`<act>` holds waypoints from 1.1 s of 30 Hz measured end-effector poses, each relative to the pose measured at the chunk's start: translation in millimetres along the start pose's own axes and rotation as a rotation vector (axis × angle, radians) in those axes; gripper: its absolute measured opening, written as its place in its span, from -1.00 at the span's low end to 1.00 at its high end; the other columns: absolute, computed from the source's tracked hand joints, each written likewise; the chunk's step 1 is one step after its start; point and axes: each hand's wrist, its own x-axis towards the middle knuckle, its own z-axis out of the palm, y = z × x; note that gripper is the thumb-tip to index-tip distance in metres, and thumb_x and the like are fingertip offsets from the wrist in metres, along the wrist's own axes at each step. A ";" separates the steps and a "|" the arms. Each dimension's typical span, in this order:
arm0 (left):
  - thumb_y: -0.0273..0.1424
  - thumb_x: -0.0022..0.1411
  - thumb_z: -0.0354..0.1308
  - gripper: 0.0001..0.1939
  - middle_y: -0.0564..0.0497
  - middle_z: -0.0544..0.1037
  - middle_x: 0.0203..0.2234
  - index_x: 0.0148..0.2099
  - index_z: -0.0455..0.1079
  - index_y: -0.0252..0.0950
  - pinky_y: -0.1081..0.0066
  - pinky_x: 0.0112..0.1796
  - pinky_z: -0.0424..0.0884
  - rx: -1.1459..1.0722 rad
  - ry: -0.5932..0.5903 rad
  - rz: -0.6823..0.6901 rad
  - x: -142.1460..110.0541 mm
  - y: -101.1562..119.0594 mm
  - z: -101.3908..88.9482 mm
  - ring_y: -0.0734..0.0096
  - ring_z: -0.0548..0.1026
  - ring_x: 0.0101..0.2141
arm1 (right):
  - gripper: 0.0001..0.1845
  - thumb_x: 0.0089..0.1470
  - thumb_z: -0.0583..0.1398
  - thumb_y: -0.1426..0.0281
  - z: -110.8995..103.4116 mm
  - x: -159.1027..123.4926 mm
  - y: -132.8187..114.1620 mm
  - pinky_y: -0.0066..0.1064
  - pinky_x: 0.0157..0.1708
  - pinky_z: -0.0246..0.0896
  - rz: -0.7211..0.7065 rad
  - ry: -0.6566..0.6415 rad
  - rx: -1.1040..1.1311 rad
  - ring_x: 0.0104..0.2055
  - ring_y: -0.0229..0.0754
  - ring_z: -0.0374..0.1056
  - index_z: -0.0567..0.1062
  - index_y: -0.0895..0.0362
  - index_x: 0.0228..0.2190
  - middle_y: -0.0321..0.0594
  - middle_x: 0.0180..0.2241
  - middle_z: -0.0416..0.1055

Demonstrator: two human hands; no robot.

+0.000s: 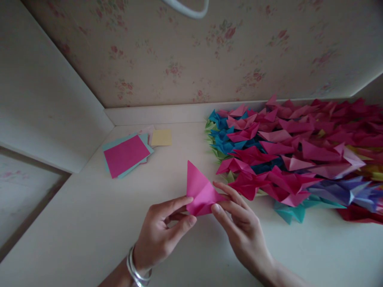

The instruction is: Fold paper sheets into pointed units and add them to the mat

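Note:
Between my two hands is a folded sheet of pink origami paper [200,191], one pointed flap standing up towards the wall. My left hand [167,231] pinches its left lower edge between thumb and fingers; silver bangles circle that wrist. On the other side, my right hand [239,219] grips the right corner, thumb in front and fingers behind. Part of the paper's right tip is hidden by those fingers. Just beyond my right hand lies a large heap of folded paper pieces [278,147] in pink, blue, green, purple and other colours.
A stack of paper sheets [127,156], magenta on top of light blue, lies at the left back beside a small yellow paper square [161,137]. Behind the white table [89,223] rises a flowered wall [185,59]. A white panel [50,79] stands at the left.

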 end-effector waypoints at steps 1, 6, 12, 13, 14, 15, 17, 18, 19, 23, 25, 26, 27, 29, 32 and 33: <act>-0.37 0.11 0.37 -0.70 -0.07 0.71 -0.36 -0.07 0.63 -0.19 0.45 -0.39 0.58 0.006 -0.005 0.006 0.3 0.0 0.3 0.25 0.65 -0.42 | -0.79 0.22 0.23 0.30 0.1 0.4 -0.5 -0.27 -0.02 0.34 0.032 0.000 0.011 0.10 0.02 0.35 0.62 0.02 -0.42 -0.13 0.07 0.41; -0.43 0.10 0.39 -0.77 -0.06 0.72 -0.29 -0.15 0.66 -0.11 0.42 -0.32 0.60 0.148 0.075 0.140 2.8 -2.6 1.1 0.23 0.67 -0.38 | -0.70 0.23 0.21 0.26 1.1 0.6 -2.6 -0.33 -0.18 0.34 0.039 0.026 0.056 -0.01 0.00 0.35 0.55 0.06 -0.52 -0.11 -0.14 0.43; -0.47 0.09 0.40 -0.76 -0.03 0.72 -0.29 -0.17 0.66 -0.08 0.43 -0.31 0.61 0.214 0.067 0.296 2.0 -4.9 0.3 0.24 0.68 -0.38 | -0.62 0.24 0.19 0.27 0.3 1.1 -4.1 -0.33 -0.17 0.30 0.003 0.061 0.076 -0.03 -0.02 0.33 0.52 0.08 -0.59 -0.10 -0.20 0.43; -0.48 0.09 0.40 -0.74 -0.03 0.72 -0.27 -0.16 0.66 -0.08 0.45 -0.33 0.61 0.215 0.074 0.303 1.7 -5.2 0.6 0.26 0.68 -0.39 | -0.61 0.25 0.18 0.26 0.0 1.2 -4.1 -0.35 -0.18 0.31 0.017 0.061 0.091 -0.02 -0.02 0.33 0.52 0.08 -0.59 -0.10 -0.18 0.43; -0.50 0.11 0.38 -0.75 -0.02 0.72 -0.27 -0.16 0.66 -0.08 0.46 -0.33 0.61 0.223 0.086 0.307 1.6 -5.4 0.8 0.28 0.68 -0.39 | -0.60 0.25 0.18 0.25 -0.3 1.3 -4.0 -0.35 -0.18 0.32 0.034 0.058 0.106 0.00 -0.02 0.34 0.53 0.08 -0.59 -0.09 -0.16 0.44; -0.51 0.13 0.35 -0.76 -0.01 0.72 -0.29 -0.17 0.66 -0.08 0.46 -0.32 0.60 0.236 0.103 0.308 1.5 -5.4 1.0 0.29 0.68 -0.39 | -0.60 0.25 0.18 0.24 -0.5 1.3 -3.9 -0.36 -0.17 0.32 0.049 0.055 0.117 0.03 -0.02 0.34 0.53 0.08 -0.59 -0.09 -0.14 0.46; -0.51 0.15 0.33 -0.78 0.00 0.72 -0.33 -0.22 0.67 -0.08 0.46 -0.30 0.59 0.253 0.128 0.283 1.6 -5.2 0.9 0.30 0.67 -0.39 | -0.59 0.25 0.18 0.23 -0.6 1.5 -4.0 -0.34 -0.12 0.32 0.072 0.043 0.124 0.09 0.01 0.33 0.54 0.08 -0.59 -0.08 -0.12 0.49; -0.50 0.15 0.33 -0.81 0.00 0.72 -0.35 -0.23 0.68 -0.09 0.46 -0.32 0.59 0.245 0.132 0.250 1.7 -4.9 0.6 0.31 0.66 -0.41 | -0.60 0.24 0.19 0.23 -0.5 1.6 -4.3 -0.32 -0.09 0.32 0.085 0.040 0.125 0.11 0.02 0.32 0.54 0.08 -0.59 -0.07 -0.11 0.51; -0.48 0.14 0.34 -0.83 0.00 0.72 -0.36 -0.25 0.68 -0.10 0.45 -0.34 0.59 0.225 0.131 0.208 1.8 -4.7 0.1 0.31 0.65 -0.44 | -0.60 0.23 0.20 0.22 -0.1 1.8 -4.8 -0.31 -0.08 0.33 0.105 0.037 0.136 0.10 0.02 0.34 0.55 0.09 -0.59 -0.07 -0.09 0.52; -0.39 0.13 0.36 -0.93 -0.02 0.71 -0.40 -0.30 0.68 -0.16 0.45 -0.41 0.58 0.091 0.130 0.027 2.0 -5.2 -1.9 0.30 0.63 -0.48 | -0.70 0.15 0.27 0.17 2.2 2.6 -8.3 -0.35 -0.36 0.44 0.234 -0.014 0.300 -0.33 -0.12 0.49 0.59 0.11 -0.48 -0.11 -0.25 0.58; -0.36 0.13 0.36 -0.90 -0.01 0.70 -0.44 -0.26 0.67 -0.19 0.48 -0.43 0.56 0.030 0.133 -0.030 2.1 -6.1 -2.4 0.32 0.62 -0.48 | -0.74 0.12 0.29 0.18 3.3 2.4 -9.5 -0.40 -0.46 0.44 0.275 -0.034 0.351 -0.46 -0.18 0.45 0.60 0.11 -0.43 -0.17 -0.40 0.57; -0.36 0.14 0.36 -0.86 0.00 0.70 -0.45 -0.21 0.66 -0.20 0.49 -0.43 0.55 0.002 0.133 -0.047 2.4 -6.6 -2.4 0.34 0.62 -0.48 | -0.75 0.12 0.30 0.19 3.6 2.1 -9.6 -0.41 -0.46 0.44 0.283 -0.032 0.353 -0.47 -0.19 0.45 0.61 0.12 -0.42 -0.20 -0.44 0.56; -0.35 0.15 0.35 -0.80 0.02 0.69 -0.46 -0.15 0.64 -0.21 0.51 -0.43 0.54 -0.025 0.128 -0.060 2.7 -6.8 -2.4 0.37 0.61 -0.49 | -0.76 0.12 0.30 0.20 3.9 1.7 -9.5 -0.42 -0.45 0.44 0.289 -0.026 0.347 -0.46 -0.19 0.45 0.61 0.11 -0.42 -0.21 -0.46 0.56; -0.35 0.16 0.35 -0.63 0.06 0.67 -0.48 0.05 0.55 -0.21 0.55 -0.42 0.51 -0.075 0.115 -0.098 3.8 -6.9 -2.3 0.42 0.58 -0.49 | -0.78 0.12 0.30 0.22 4.5 0.9 -8.5 -0.44 -0.45 0.44 0.288 -0.009 0.341 -0.46 -0.21 0.44 0.60 0.11 -0.42 -0.23 -0.47 0.55; -0.33 0.17 0.35 -0.41 0.08 0.66 -0.46 0.24 0.37 -0.22 0.57 -0.39 0.50 -0.147 0.087 -0.195 6.3 -6.4 -2.8 0.45 0.58 -0.46 | -0.82 0.13 0.30 0.25 5.7 0.3 -6.2 -0.47 -0.46 0.42 0.263 0.018 0.358 -0.47 -0.25 0.43 0.57 0.10 -0.41 -0.27 -0.47 0.52; -0.32 0.17 0.36 -0.42 0.07 0.67 -0.45 0.23 0.38 -0.23 0.56 -0.37 0.50 -0.170 0.076 -0.225 7.1 -6.5 -3.1 0.45 0.58 -0.44 | -0.83 0.13 0.31 0.26 6.2 0.2 -5.4 -0.48 -0.47 0.41 0.254 0.020 0.365 -0.47 -0.25 0.42 0.56 0.10 -0.41 -0.28 -0.47 0.51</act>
